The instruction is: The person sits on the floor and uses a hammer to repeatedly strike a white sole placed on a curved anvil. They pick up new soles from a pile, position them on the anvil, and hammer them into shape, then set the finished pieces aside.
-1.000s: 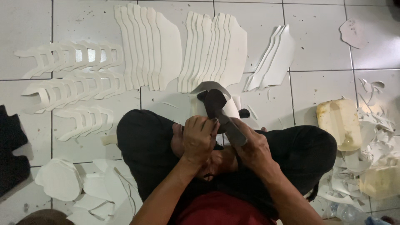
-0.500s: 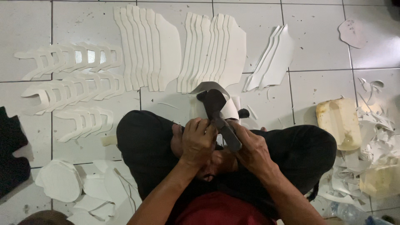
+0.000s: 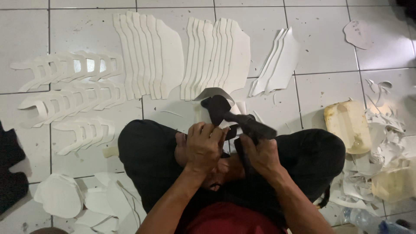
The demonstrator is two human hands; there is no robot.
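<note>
Left hand (image 3: 203, 145) closed on white piece (image 3: 216, 110), right hand (image 3: 260, 154) gripping black tool (image 3: 242, 120)

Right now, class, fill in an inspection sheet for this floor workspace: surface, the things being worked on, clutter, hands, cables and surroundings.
Surface: white tiled floor, person seated cross-legged on it.
Job's things: dark strip and white cut piece held over the lap.
Clutter: white offcuts heaped at right, beside a yellowish container.
Hands: left hand closed around the pieces; right hand gripping the dark strip.
Cables: nothing seen.
Surroundings: fanned rows of white cut shapes ahead, curved white cutouts at left, dark material at the left edge.
</note>
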